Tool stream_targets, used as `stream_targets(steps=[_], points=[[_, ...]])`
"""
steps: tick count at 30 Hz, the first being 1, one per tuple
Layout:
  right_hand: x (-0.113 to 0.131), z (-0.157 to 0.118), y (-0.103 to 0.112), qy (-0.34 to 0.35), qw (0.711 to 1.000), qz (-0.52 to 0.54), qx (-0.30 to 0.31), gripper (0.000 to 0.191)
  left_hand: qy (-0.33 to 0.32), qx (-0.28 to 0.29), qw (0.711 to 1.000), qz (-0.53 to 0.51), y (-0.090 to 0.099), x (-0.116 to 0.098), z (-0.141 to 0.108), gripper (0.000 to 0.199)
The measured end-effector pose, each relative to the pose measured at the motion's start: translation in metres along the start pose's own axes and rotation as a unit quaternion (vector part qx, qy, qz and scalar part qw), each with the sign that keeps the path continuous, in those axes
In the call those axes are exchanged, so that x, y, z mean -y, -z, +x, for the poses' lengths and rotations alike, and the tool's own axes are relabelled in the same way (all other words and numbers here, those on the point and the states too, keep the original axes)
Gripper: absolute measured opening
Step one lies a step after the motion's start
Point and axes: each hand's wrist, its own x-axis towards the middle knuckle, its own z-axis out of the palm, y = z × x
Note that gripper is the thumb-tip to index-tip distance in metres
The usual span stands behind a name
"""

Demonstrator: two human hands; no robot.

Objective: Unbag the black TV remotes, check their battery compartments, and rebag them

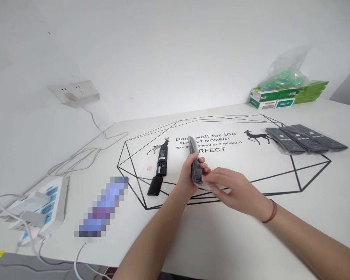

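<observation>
A dark remote control [196, 171] in a clear plastic sleeve is wrapped in the fingers of my left hand [189, 173], its far end pointing away from me. My right hand [233, 188] pinches the loose plastic at the remote's near end. To the left, a black remote [162, 153] lies face down on the mat, its battery compartment uncovered. Its detached black cover [155, 186] rests just below it. Several wrapped remotes [305, 138] lie overlapping at the right of the mat.
The white table [280, 233] carries printed lines and text. A blurred-out phone [103, 208] and a power strip [51, 210] with plugs and cables are at the left. Green boxes [272, 94] under a plastic bag [286, 76] stand at the back right, by the wall.
</observation>
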Motion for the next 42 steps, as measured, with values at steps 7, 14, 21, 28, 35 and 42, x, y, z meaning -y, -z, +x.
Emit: stream_targets(steps=[7, 14, 21, 28, 35, 42], points=[[-0.003, 0.008, 0.008, -0.199, 0.972, 0.108, -0.057, 0.015, 0.014, 0.005, 0.999, 0.029, -0.003, 0.006, -0.001, 0.027], [-0.004, 0.008, 0.007, -0.149, 0.984, 0.044, -0.091, 0.014, -0.029, 0.015, 0.997, 0.075, -0.01, 0.009, -0.002, 0.035], [-0.007, 0.01, 0.006, -0.242, 0.958, 0.1, -0.115, 0.016, -0.108, 0.065, 0.982, 0.143, -0.012, 0.013, -0.01, 0.05], [-0.015, 0.011, 0.011, -0.271, 0.939, 0.163, -0.135, 0.014, -0.075, 0.073, 0.979, 0.173, -0.011, 0.011, -0.012, 0.103], [-0.021, 0.013, 0.006, -0.23, 0.941, 0.122, -0.214, 0.016, -0.073, 0.067, 0.982, 0.158, -0.006, 0.011, -0.004, 0.091], [-0.017, 0.011, 0.009, -0.082, 0.963, -0.181, -0.181, 0.016, -0.089, 0.01, 0.984, 0.153, -0.015, 0.015, -0.008, 0.081]])
